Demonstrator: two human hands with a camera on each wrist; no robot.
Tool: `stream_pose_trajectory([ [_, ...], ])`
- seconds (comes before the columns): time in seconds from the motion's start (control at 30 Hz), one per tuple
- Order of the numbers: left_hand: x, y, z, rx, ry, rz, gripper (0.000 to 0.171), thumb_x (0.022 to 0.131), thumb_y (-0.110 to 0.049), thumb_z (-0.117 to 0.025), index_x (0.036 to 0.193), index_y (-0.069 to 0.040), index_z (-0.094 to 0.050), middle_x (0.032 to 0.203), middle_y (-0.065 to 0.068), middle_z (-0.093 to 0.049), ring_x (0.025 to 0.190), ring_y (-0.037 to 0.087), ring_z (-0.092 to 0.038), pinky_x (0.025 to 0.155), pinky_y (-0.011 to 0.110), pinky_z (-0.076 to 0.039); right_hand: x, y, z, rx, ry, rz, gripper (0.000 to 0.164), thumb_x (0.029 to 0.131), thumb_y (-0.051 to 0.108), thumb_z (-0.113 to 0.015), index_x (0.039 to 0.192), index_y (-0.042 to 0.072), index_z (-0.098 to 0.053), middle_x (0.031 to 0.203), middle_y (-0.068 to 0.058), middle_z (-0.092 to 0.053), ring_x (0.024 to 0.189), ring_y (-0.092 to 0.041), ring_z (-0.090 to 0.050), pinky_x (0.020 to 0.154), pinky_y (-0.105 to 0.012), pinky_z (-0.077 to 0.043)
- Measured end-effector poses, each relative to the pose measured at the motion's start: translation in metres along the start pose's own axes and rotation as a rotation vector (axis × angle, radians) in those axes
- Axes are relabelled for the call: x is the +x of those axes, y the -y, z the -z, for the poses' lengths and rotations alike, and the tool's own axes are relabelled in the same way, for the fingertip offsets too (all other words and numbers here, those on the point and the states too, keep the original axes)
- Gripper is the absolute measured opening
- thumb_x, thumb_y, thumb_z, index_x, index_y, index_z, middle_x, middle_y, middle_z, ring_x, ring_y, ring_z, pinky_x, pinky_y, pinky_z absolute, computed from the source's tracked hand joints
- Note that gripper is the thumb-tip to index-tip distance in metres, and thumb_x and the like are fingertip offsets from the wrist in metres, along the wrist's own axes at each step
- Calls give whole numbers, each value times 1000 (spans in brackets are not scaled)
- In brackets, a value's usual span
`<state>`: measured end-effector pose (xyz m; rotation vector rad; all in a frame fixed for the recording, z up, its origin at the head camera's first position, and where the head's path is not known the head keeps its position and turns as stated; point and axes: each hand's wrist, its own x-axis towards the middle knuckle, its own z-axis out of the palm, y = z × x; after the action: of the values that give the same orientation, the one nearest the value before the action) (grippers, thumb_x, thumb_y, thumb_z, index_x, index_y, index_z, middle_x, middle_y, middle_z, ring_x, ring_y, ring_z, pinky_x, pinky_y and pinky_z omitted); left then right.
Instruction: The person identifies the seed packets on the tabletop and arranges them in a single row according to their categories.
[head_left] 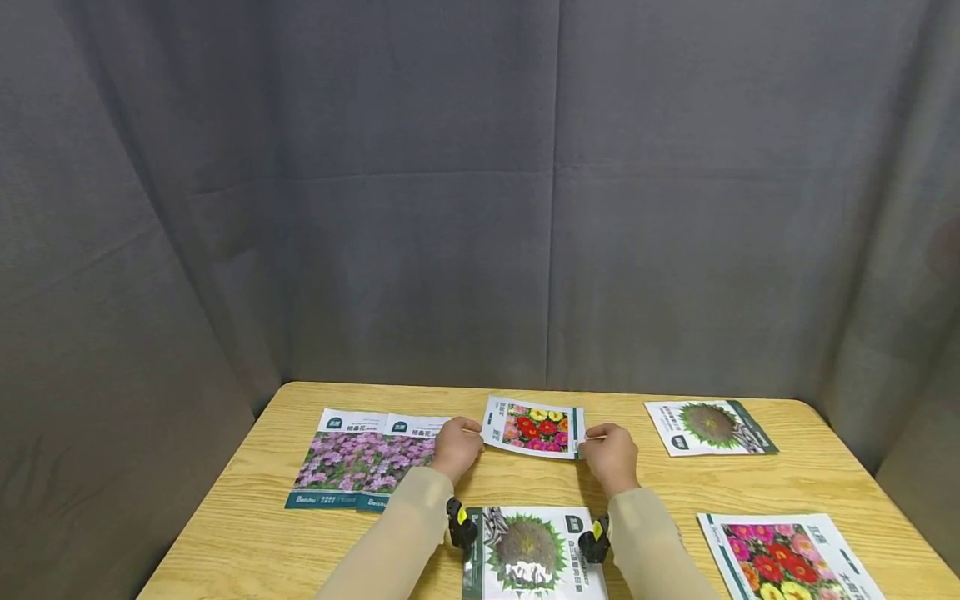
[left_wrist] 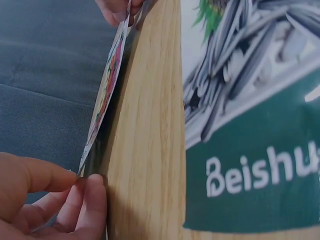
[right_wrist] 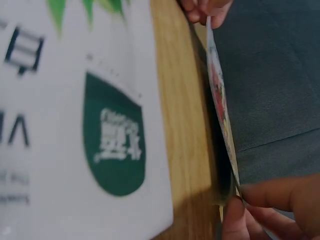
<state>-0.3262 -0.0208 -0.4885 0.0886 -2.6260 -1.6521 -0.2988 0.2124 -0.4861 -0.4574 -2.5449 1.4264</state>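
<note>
Both hands hold one seed packet (head_left: pixel 534 427) printed with red, yellow and pink flowers, lying sideways near the table's far side. My left hand (head_left: pixel 458 447) pinches its left edge between thumb and fingers, as the left wrist view shows close up. At the opposite edge my right hand (head_left: pixel 611 458) pinches it the same way. In the right wrist view the packet (right_wrist: pixel 220 100) appears nearly edge-on, slightly bowed, just above the wood. Under the wrists lies a sunflower seed packet (head_left: pixel 528 550), its green Beishu band (left_wrist: pixel 250 185) toward the left hand.
Two overlapping purple-flower packets (head_left: pixel 330 458) lie on the left, close to my left hand. Another sunflower packet (head_left: pixel 708 427) is at the back right. A second red-and-yellow flower packet (head_left: pixel 787 558) lies front right. Grey curtains (head_left: pixel 420 250) hang behind the wooden table (head_left: pixel 225 533).
</note>
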Motion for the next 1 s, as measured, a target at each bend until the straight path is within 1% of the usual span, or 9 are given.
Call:
stream_pose_trajectory([
  [0.07,1,2,0,3,-10,-1,31,77,8,-57,104,7,-69,73,10,-70,59,12,-55,55,21,-40,-2,0,0,65,39,-47,24,87,-3,-68,108,-13,-66,94,-26,-69,68,-22,-67,56,-28,-54],
  [0.17,4,5,-1,-51,-23,28,31,78,9,-56,108,7,-65,74,11,-70,59,12,-57,54,21,-42,-5,2,-2,178,98,-123,27,88,-4,-70,112,-14,-64,97,-26,-67,66,-18,-66,60,-28,-58],
  [0.33,6,8,-5,-250,-60,121,30,87,11,-55,117,8,-55,88,18,-62,61,14,-61,57,24,-56,-14,6,-6,338,174,-177,33,89,-6,-68,117,-19,-58,98,-25,-65,65,-14,-65,63,-27,-60],
  [0.43,6,7,-6,-347,-70,165,36,90,10,-54,125,10,-48,102,25,-57,64,15,-62,61,29,-60,-19,10,-9,419,196,-187,36,90,-5,-67,121,-20,-54,96,-24,-62,66,-14,-64,63,-26,-60],
  [0.53,3,6,-5,-437,-47,196,47,91,11,-52,136,12,-39,111,31,-53,65,15,-62,66,31,-61,-23,13,-12,506,212,-216,37,92,-5,-66,123,-19,-51,94,-20,-60,66,-14,-63,65,-26,-60],
  [0.63,-2,5,-1,-533,10,223,57,93,10,-50,146,14,-29,114,30,-51,69,15,-61,76,35,-61,-27,17,-15,577,225,-244,39,92,-6,-66,124,-18,-49,92,-19,-60,65,-14,-64,66,-27,-60],
  [0.77,-4,3,1,-628,45,231,53,94,9,-49,144,18,-31,112,26,-54,73,16,-59,85,38,-59,-32,19,-20,637,243,-272,37,92,-5,-67,123,-15,-49,91,-17,-59,68,-15,-63,69,-27,-61],
  [0.83,-4,1,0,-669,33,225,46,95,9,-50,139,19,-36,111,24,-55,76,17,-60,88,38,-58,-34,19,-23,662,264,-288,35,93,-5,-66,122,-13,-48,91,-17,-58,69,-16,-63,71,-28,-61],
  [1.0,-6,-3,-2,-733,12,227,43,97,6,-49,138,17,-39,113,23,-53,90,23,-59,94,40,-56,-40,18,-28,723,311,-311,33,95,-5,-64,121,-11,-45,95,-18,-57,73,-19,-65,76,-31,-61],
])
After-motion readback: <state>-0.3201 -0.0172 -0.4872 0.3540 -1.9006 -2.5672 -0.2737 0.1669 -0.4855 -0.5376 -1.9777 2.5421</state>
